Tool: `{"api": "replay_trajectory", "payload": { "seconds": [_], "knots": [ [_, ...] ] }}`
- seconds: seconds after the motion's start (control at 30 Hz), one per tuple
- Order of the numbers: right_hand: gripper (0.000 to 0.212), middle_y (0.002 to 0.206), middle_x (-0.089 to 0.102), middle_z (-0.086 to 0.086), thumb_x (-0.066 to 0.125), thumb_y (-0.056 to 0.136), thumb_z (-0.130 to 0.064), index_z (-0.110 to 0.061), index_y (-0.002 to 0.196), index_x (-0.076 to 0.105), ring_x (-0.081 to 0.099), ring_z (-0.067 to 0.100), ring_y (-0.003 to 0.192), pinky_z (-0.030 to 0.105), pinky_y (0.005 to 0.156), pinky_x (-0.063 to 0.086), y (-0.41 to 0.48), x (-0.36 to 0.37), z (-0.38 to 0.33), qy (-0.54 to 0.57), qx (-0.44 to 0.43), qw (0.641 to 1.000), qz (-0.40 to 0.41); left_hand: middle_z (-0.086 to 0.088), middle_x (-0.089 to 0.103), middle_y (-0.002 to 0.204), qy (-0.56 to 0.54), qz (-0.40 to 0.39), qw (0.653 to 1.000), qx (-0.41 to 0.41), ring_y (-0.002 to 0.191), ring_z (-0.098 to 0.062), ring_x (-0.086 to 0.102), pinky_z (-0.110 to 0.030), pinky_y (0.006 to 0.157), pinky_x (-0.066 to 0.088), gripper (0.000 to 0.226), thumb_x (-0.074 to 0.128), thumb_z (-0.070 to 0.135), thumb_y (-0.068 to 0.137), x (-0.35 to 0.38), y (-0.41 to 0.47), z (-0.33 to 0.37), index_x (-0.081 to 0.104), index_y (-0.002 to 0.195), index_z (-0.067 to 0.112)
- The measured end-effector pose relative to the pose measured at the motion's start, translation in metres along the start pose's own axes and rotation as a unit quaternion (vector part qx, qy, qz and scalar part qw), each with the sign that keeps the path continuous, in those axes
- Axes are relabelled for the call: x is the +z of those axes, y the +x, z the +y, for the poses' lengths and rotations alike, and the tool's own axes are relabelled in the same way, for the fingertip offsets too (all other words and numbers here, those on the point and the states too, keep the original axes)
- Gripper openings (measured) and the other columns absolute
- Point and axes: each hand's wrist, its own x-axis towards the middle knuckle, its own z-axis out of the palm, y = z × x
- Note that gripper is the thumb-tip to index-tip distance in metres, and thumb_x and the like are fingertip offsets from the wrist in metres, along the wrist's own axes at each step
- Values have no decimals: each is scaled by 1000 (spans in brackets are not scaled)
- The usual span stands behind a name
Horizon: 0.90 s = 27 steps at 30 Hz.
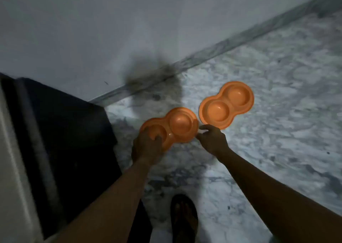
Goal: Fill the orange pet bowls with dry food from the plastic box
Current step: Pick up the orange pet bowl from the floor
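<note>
Left hand (147, 144) grips left end of near orange bowl (180, 125), fingers curled over rim. Right hand (212, 138) at right rim, grip unclear. Far orange bowl (226, 104) just beside, on floor (277, 95). Both empty, plastic box unseen. Keep level, set flat before pouring.

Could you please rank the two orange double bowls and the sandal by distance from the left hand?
1. Left double bowl, gripped by the left hand.
2 and 3. Right double bowl, farther right, and sandal, bottom centre: too close to call.
</note>
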Motion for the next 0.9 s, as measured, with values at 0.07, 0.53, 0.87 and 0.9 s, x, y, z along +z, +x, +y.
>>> {"api": "replay_trajectory", "payload": {
  "seconds": [0.07, 0.53, 0.87, 0.9],
  "knots": [
    [50, 124, 70, 8, 70, 91, -36, -22, 138, 59, 64, 31, 117, 40, 97, 51, 36, 24, 8, -2, -16, 1000, 5, -11, 46, 150, -27, 5, 998, -49, 132, -34, 48, -40, 104, 41, 60, 54, 34, 96, 23, 32, -20, 36, 151, 22],
    [58, 128, 62, 19, 65, 84, -23, -20, 141, 53, 59, 41, 118, 38, 89, 43, 95, 69, 13, 40, 2, 992, 116, -14, 59, 135, -124, 129, 971, -158, 116, -39, 59, -44, 102, 49, 66, 51, 7, 83, 58, 90, -54, 46, 146, 27],
    [82, 124, 63, 13, 62, 66, -53, -30, 144, 51, 61, 31, 113, 46, 96, 52, -124, -114, -104, 94, -34, 980, 173, -8, 58, 133, -81, 230, 970, 0, 117, -39, 54, -49, 101, 37, 51, 46, 15, 89, -100, -77, 97, 54, 138, 29],
    [81, 125, 62, 12, 63, 66, -52, -31, 144, 51, 61, 30, 113, 46, 96, 52, -153, -134, -119, 102, -42, 977, 185, -7, 59, 131, -96, 241, 966, 18, 115, -39, 55, -49, 99, 40, 50, 45, 16, 89, -120, -101, 114, 56, 135, 29]
  ]
}}
